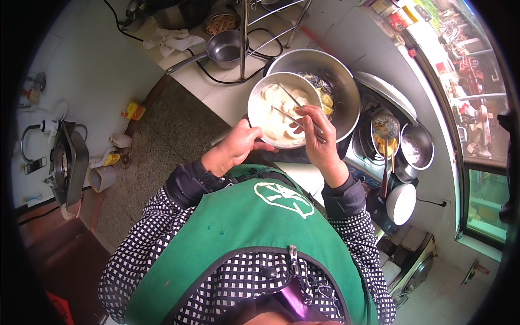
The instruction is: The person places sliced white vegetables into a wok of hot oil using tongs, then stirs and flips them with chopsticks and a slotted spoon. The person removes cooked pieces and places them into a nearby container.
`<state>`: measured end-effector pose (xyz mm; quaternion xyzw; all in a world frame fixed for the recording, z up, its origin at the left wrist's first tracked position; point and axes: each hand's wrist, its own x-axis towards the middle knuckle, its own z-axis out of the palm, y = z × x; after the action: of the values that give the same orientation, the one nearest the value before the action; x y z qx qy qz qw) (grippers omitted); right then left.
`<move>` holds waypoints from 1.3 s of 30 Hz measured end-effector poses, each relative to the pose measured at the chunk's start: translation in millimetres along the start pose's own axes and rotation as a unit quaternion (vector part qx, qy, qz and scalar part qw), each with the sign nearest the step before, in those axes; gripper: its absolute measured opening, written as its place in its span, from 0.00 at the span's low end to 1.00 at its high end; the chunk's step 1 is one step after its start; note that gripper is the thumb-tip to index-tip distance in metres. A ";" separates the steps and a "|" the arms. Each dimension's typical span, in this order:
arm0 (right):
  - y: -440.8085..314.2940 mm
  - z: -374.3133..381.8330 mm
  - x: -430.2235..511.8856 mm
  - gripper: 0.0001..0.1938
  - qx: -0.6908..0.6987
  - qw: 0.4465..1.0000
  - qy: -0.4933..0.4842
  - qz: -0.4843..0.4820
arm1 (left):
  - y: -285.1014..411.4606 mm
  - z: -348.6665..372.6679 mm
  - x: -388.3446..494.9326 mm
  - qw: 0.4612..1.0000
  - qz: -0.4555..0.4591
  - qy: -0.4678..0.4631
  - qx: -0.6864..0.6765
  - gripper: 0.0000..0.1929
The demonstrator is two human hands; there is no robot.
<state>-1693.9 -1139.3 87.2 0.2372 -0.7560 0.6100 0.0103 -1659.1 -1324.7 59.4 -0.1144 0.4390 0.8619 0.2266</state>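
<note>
My left hand grips the near left rim of a metal bowl that holds pale, creamy batter with pieces in it. In my right hand is a pair of chopsticks, their tips apart over the batter. Behind and partly under the bowl is a large metal wok, where yellow battered pieces lie in dark oil. To the right, a slotted skimmer rests across a container of yellow fried food.
A wok lid leans behind the stove. Right of it stand a metal bowl and a white bowl. A small saucepan sits by a metal rack, with a black cable nearby. A sink is at far left.
</note>
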 end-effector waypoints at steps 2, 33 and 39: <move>3.3 3.0 -3.8 0.06 -0.017 0.999 0.011 -0.029 | -1.1 1.0 -0.9 1.000 -0.015 -0.011 0.011 0.23; 1.8 -11.4 -33.0 0.16 0.340 0.907 0.108 0.222 | -4.0 -6.9 -11.6 1.000 0.012 -0.002 -0.001 0.23; -16.7 -20.5 -43.4 0.16 0.136 0.980 0.080 0.120 | -5.5 -10.8 -8.5 1.000 0.003 0.003 0.001 0.23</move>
<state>-1654.8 -1107.6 94.5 0.0943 -0.6853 0.7213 -0.0348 -1649.0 -1333.1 52.5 -0.1154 0.4408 0.8619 0.2224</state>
